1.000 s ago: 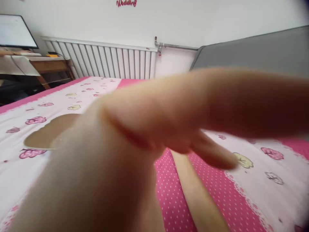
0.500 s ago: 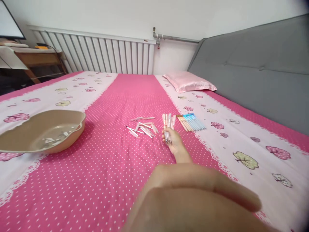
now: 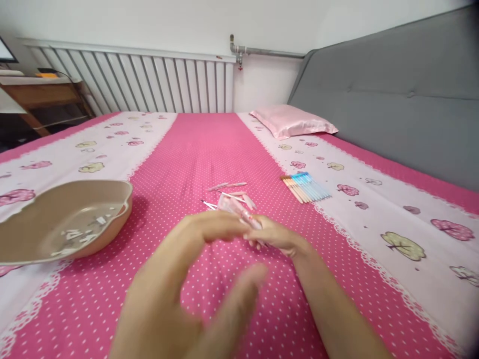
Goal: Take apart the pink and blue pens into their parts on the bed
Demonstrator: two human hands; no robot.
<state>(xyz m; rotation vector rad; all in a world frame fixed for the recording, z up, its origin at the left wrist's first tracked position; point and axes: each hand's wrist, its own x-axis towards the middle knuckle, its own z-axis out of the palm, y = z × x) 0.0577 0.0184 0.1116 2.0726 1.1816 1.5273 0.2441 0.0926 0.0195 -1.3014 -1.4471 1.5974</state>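
My right hand (image 3: 277, 234) is closed around a bundle of pink and clear pens (image 3: 237, 208), which tilts up to the left over the bed. Close to the camera, my left hand (image 3: 164, 284) is curved with its thumb and fingers apart. Its fingertips overlap the lower part of the bundle in view; whether they touch it I cannot tell. Loose pink and white pens (image 3: 236, 184) lie just beyond, partly covered by my hands. To the right, a neat row of brown-capped and blue pens (image 3: 307, 187) lies side by side.
A beige basin (image 3: 123, 219) with small white and grey pieces (image 3: 77, 234) stands at the left on the pink dotted bedsheet (image 3: 149, 209). A pink pillow (image 3: 294, 119) lies at the back right by the grey headboard (image 3: 381, 89). A white radiator (image 3: 149, 82) lines the wall.
My right hand has tipped the pen bundle from upright to leftward and moved slightly nearer. My left hand has swung from the lower right to the left, toward the bundle.
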